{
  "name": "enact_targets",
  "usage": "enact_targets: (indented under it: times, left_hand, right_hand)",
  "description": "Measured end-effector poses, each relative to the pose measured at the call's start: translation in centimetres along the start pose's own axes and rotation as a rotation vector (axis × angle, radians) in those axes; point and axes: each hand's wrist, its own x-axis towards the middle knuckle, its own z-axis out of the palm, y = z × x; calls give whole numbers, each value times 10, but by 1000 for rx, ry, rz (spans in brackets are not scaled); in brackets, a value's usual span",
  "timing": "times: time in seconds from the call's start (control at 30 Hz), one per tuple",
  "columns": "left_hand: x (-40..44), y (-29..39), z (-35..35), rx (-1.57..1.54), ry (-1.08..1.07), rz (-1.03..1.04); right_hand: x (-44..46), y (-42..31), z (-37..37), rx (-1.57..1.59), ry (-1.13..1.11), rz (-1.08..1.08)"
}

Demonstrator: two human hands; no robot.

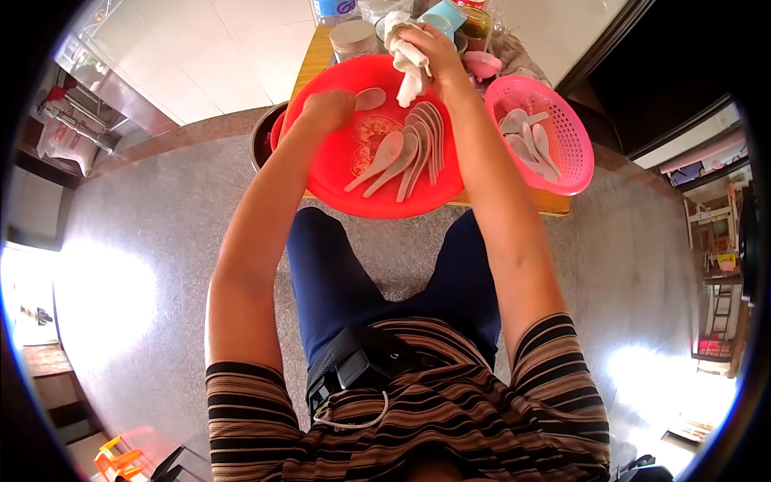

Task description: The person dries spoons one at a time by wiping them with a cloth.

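Observation:
My left hand (pixel 328 111) is over the left part of a red basin (pixel 321 181), its fingers closed on a white spoon (pixel 369 99) whose bowl points right. My right hand (pixel 434 52) grips a crumpled white cloth (pixel 408 60) above the basin's upper right rim. Inside the basin several white spoons (pixel 401 165) lie fanned out, overlapping, with their handles toward me. To the right, a pink perforated basket (pixel 574 149) holds several more white spoons (pixel 542 145).
A wooden table (pixel 554 202) bears the basin and basket. Behind them stand a lidded jar (pixel 353 38), light blue cups (pixel 443 16), a jar of brown contents (pixel 477 28) and a pink object (pixel 483 64). A dark round container (pixel 261 136) shows left of the basin.

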Motion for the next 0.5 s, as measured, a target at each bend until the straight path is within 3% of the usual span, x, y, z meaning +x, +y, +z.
enact_targets:
  times: [0.07, 0.17, 0.33, 0.4, 0.43, 0.47, 0.5]
  left_hand:
    - [-2, 0, 2, -3, -32, -8]
    - [2, -1, 10, -110, -38, 155]
    - [-9, 0, 0, -194, 265, 69]
    - [-13, 0, -9, -264, 344, 28]
    - [-13, 1, -13, -336, 427, -9]
    - [-12, 0, -14, -335, 422, -3]
    - [-12, -2, -15, -370, 495, -17]
  right_hand:
    - [-7, -3, 0, -57, 50, -4]
    - [-12, -4, -1, -2, 73, -88]
    - [-14, -1, 8, -52, -42, -160]
    - [-17, -4, 13, -436, 108, -412]
    - [-26, -16, 17, -352, 62, -212]
    - [-23, -14, 14, -352, 70, -211]
    - [-23, -17, 16, -517, 109, -392]
